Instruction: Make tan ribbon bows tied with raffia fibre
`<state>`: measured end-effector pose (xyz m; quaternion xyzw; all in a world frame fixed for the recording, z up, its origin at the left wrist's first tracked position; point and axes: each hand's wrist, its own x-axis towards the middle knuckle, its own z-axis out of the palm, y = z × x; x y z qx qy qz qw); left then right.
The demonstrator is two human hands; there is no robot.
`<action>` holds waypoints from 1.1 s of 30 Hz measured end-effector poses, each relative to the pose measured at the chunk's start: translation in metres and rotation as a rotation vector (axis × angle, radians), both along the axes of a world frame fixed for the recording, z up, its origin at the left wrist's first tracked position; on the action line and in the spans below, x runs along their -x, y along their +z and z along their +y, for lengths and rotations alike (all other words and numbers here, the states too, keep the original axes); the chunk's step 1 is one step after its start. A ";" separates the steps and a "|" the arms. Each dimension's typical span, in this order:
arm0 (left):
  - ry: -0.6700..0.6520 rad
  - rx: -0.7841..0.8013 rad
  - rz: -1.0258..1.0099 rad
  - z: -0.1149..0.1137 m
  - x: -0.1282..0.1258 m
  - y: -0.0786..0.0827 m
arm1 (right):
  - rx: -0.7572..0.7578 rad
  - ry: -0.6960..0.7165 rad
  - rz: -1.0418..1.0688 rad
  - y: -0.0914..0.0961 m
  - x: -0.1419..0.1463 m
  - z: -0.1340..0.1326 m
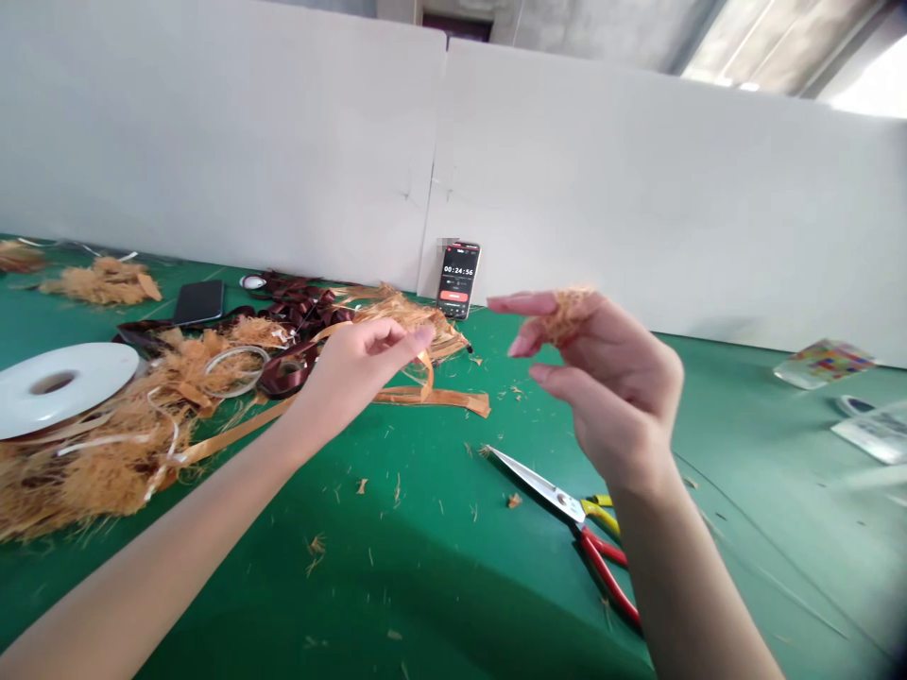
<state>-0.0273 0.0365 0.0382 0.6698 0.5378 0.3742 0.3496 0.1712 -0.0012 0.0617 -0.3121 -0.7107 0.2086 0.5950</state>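
Over the middle of the green table (439, 529), we pinch a tan ribbon (428, 374) in our left hand (379, 348), while our right hand (615, 378), loosely spread, bears a frayed tuft (568, 315) to its right, beyond the scissors (559, 498).

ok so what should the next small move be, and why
Probably slip the tan fibre tuft off the right hand: it sits on the fingers, with the thumb apart. The left hand seems to pinch an orange ribbon, and the scissors lie unheld, so freeing the right would likely help.
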 end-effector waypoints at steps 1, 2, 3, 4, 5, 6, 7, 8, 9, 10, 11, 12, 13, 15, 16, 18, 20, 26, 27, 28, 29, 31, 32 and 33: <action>-0.014 0.032 -0.003 -0.001 0.000 0.002 | 0.007 0.013 0.070 0.001 0.000 -0.001; -0.032 0.063 -0.029 -0.001 0.000 0.004 | 0.005 0.026 0.138 0.003 0.000 -0.001; -0.052 0.095 -0.071 -0.001 0.000 0.005 | 0.002 0.041 0.199 0.005 -0.001 -0.002; -0.073 0.131 -0.120 -0.001 -0.001 0.006 | 0.000 0.060 0.249 0.006 -0.002 -0.002; -0.096 0.167 -0.179 -0.001 -0.001 0.006 | 0.004 0.077 0.292 0.008 -0.004 -0.002; -0.125 0.203 -0.239 -0.001 0.000 0.006 | 0.002 0.083 0.334 0.009 -0.005 -0.001; -0.163 0.243 -0.285 0.000 0.001 0.006 | -0.007 0.078 0.376 0.011 -0.007 -0.001; -0.208 0.288 -0.310 0.002 0.002 0.005 | -0.019 0.060 0.413 0.012 -0.009 -0.001; -0.252 0.335 -0.308 0.004 0.003 0.004 | -0.031 0.035 0.443 0.013 -0.011 -0.001; -0.288 0.374 -0.278 0.007 0.005 0.001 | -0.039 0.001 0.468 0.014 -0.012 -0.001; -0.308 0.397 -0.218 0.010 0.008 -0.002 | -0.042 -0.027 0.487 0.015 -0.014 -0.001; -0.315 0.399 -0.128 0.014 0.010 -0.005 | -0.040 -0.039 0.500 0.016 -0.015 -0.001; -0.296 0.372 -0.022 0.017 0.013 -0.009 | -0.030 -0.033 0.509 0.017 -0.016 -0.001; -0.200 0.236 0.238 0.022 0.016 -0.016 | -0.006 0.014 0.507 0.018 -0.016 0.000; -0.127 0.135 0.355 0.022 0.017 -0.018 | 0.017 0.046 0.497 0.017 -0.016 0.000; -0.029 -0.059 0.501 0.018 0.015 -0.018 | 0.059 0.091 0.480 0.017 -0.014 0.001; 0.006 -0.161 0.496 0.008 0.010 -0.011 | 0.086 0.098 0.459 0.016 -0.012 0.001; -0.347 0.209 0.234 -0.026 -0.004 0.006 | 0.146 0.095 0.440 0.014 -0.009 -0.003; -0.413 0.265 0.193 -0.030 -0.006 0.005 | 0.153 0.099 0.426 0.014 -0.009 -0.003; -0.462 0.310 0.158 -0.032 -0.007 0.004 | 0.157 0.102 0.404 0.013 -0.009 -0.003; -0.494 0.349 0.128 -0.034 -0.008 0.003 | 0.163 0.100 0.376 0.013 -0.009 -0.003; -0.531 0.415 0.073 -0.036 -0.011 0.000 | 0.176 0.080 0.309 0.012 -0.009 -0.003; -0.547 0.440 0.041 -0.037 -0.013 -0.001 | 0.179 0.063 0.273 0.012 -0.008 -0.003; -0.557 0.455 0.003 -0.036 -0.014 -0.002 | 0.182 0.049 0.238 0.012 -0.008 -0.003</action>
